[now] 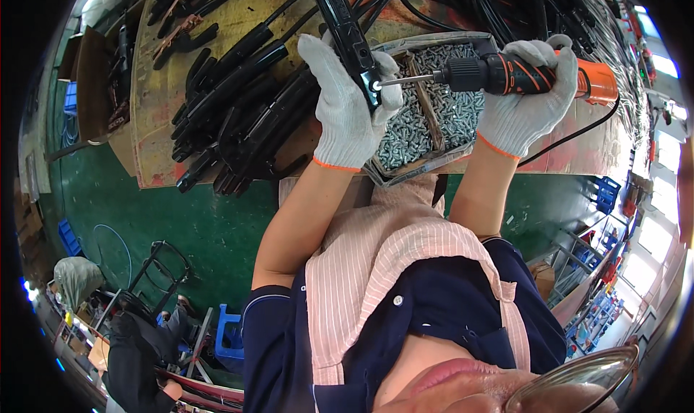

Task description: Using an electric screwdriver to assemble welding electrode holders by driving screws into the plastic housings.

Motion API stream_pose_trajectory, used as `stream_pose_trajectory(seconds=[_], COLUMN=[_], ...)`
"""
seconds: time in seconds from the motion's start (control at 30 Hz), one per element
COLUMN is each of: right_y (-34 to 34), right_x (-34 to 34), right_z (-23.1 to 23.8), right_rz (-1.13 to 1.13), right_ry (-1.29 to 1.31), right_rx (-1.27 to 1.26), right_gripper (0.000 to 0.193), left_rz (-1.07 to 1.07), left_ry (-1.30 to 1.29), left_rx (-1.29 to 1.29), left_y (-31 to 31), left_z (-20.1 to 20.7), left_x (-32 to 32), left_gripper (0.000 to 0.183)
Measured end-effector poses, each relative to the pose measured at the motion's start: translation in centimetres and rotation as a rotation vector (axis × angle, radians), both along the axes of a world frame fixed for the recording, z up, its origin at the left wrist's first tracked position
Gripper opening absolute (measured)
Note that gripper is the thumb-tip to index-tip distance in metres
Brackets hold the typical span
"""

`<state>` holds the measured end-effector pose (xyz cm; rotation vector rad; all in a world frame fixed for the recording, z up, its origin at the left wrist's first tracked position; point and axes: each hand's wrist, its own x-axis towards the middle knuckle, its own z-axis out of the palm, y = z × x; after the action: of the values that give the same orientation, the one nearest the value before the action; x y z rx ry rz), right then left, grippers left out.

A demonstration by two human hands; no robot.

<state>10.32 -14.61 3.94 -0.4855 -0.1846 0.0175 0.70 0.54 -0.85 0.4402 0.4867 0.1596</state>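
Observation:
My left hand (347, 113), in a white knitted glove with an orange cuff, grips a long black welding electrode holder (345, 30). Its lower end shows between my thumb and fingers. In my right hand (531, 106), gloved alike, is a black and orange electric screwdriver (506, 74) lying roughly level and pointing left. The screwdriver's bit (408, 80) reaches to the lower end of the holder, where a small bright spot shows; whether a screw sits there I cannot make out. Beneath both hands stands a tray (421, 166) of small silvery screws (412, 135), split by a divider.
A pile of black electrode holders (246, 117) lies on the worn yellow table (155, 135) to the left. Copper-coloured parts (177, 37) lie farther back. Black cables (434, 8) cover the far side. The screwdriver's cord (571, 135) hangs at the right. Another person (134, 362) sits lower left.

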Motion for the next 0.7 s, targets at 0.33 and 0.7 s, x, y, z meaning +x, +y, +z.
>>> stream_pose_trajectory(seconds=[0.33, 0.7], right_y=[1.3, 5.1], right_x=[-2.4, -5.0], right_z=[2.6, 5.5], right_rz=[-0.093, -0.067], right_ry=[-0.251, -0.529], right_rx=[-0.163, -0.629], right_gripper=[0.009, 0.035], left_rz=[0.000, -0.059], left_ry=[0.077, 0.174], left_rx=[0.105, 0.048], left_y=[-0.4, -0.4], left_z=[0.6, 0.2], left_x=[0.3, 0.2], left_gripper=[0.075, 0.078])
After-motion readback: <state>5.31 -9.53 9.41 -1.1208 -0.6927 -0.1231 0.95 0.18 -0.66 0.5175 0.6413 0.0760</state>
